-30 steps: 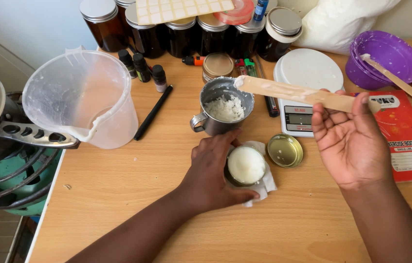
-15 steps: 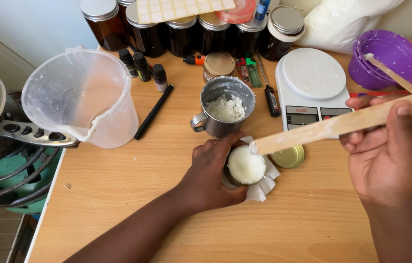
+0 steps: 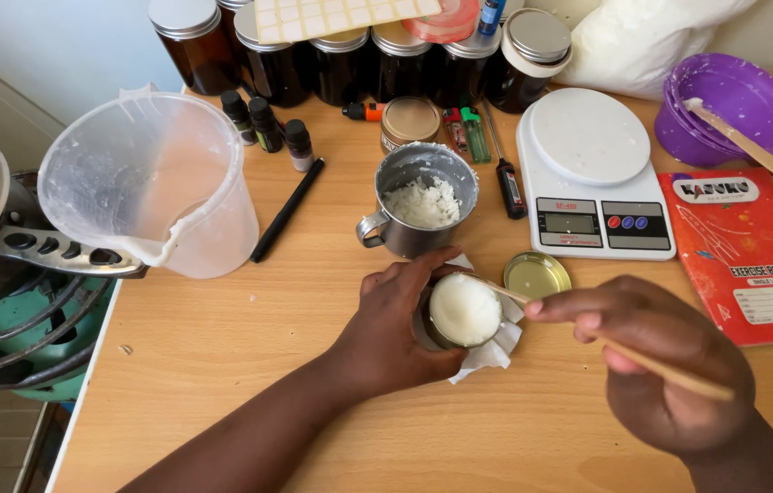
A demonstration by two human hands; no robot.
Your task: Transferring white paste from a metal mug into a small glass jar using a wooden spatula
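Single head-worn view, steeply down and close over the wooden table point(image 3: 222, 365).

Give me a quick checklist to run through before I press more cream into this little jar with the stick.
1. Jar steadied: ok, the left hand wraps around the small jar.
2. Stick in hand: ok, the right hand grips the wooden stick, its tip at the jar's rim.
3. Room in the jar: not ok, white cream already reaches the brim.
4. Paper under the jar: ok, a white tissue lies beneath it.
5. Lid within reach: ok, the gold lid lies beside the jar.
6. More cream available: ok, the metal cup holds white lumps.
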